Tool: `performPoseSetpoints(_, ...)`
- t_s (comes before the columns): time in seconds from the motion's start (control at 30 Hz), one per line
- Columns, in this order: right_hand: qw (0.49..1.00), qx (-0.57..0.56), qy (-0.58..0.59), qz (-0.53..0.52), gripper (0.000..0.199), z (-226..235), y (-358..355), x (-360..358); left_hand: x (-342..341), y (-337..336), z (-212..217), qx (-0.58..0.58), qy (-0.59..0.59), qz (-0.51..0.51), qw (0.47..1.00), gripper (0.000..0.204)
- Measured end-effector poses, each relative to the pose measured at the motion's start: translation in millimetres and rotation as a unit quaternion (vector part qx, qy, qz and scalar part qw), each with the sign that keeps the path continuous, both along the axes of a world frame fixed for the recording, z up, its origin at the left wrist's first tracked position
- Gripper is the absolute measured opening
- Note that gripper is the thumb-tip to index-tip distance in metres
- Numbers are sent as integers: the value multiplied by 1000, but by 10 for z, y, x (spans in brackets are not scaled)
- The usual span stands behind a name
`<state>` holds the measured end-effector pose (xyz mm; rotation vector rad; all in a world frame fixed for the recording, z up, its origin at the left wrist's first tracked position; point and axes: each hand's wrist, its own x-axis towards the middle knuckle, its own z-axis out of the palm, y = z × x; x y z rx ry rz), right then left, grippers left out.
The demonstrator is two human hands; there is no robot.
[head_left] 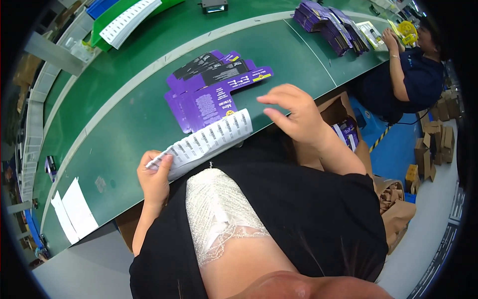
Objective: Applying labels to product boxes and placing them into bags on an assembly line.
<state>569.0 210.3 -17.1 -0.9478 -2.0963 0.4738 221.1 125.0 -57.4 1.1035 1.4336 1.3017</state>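
My left hand (155, 174) grips the left end of a curved stack of white barcode label sheets (209, 139), thumb on top. The sheets stretch to the right over the table's near edge. My right hand (296, 112) hovers just past their right end, thumb and forefinger apart, with nothing visible between them. Behind the sheets lies a flat, unfolded purple and black carton (201, 102), its lower edge partly covered by them. Other flattened cartons (211, 70) appear to lie under it.
Stacks of purple cartons (331, 25) stand at the far right, near a seated co-worker (408, 74). A green bin (107, 25) with label sheets is at the back left. White paper (74, 212) lies at the left edge. An open cardboard box (343, 117) stands below my right arm.
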Motion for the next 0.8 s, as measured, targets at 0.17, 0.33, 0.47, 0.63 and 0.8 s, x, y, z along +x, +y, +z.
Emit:
performPoseSetpoints(0.17, 990, 74, -103, 64, 23, 19, 413, -363, -12, 290, -59, -2, -3, -17, 1000, 14)
performPoseSetpoints(0.33, 957, 64, -255, 120, 16, 1, 642, -461, -53, 412, -125, -21, 5, -22, 1000, 15)
performPoseSetpoints(0.47, 942, 132, -281, 130, 13, -63, 653, -455, -65, 477, -155, -40, -14, -11, 999, 16)
performPoseSetpoints(0.63, 947, 144, -207, 198, 12, 89, 546, -335, -111, 554, -195, -72, -23, -8, 997, 17)
performPoseSetpoints(0.8, 965, 41, -25, 257, 18, 284, 553, -185, -165, 554, -147, -94, -23, -16, 995, 13)
